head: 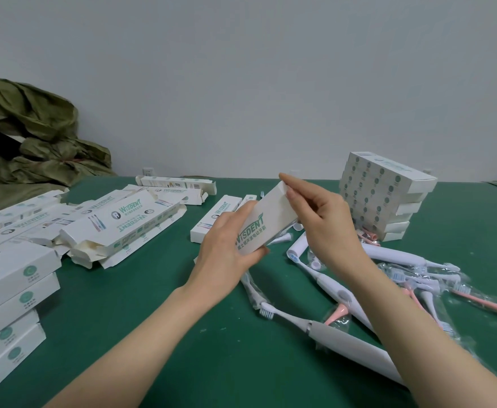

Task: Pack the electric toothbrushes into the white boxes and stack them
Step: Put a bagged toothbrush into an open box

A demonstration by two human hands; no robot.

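- A white toothbrush (344, 346) lies nearest, at the bottom right, with its bristles pointing left. It is partly under the right forearm.
- At least four white toothbrushes lie in the loose heap on the right. Mixed in are several pink brush heads (482, 301) in clear wrappers, too tangled to count exactly.
- One white box (266, 222) is held tilted above the table's middle, its printed face up.
- One closed box (212, 222) lies flat just behind the left hand.
- The left stack (11, 304) has at least four boxes, and the right stack (385, 195) at least six.
- A heap of open boxes (123, 228) lies at the back left, too overlapped to count.
- The table (153, 334) has a green top and stands against a plain pale wall (241, 83). A crumpled green sack (35, 136) sits at the far left.
- The left hand (226, 254) grips the held box's near end, thumb on top.
- The right hand (326, 219) pinches the far end between forefinger and thumb.
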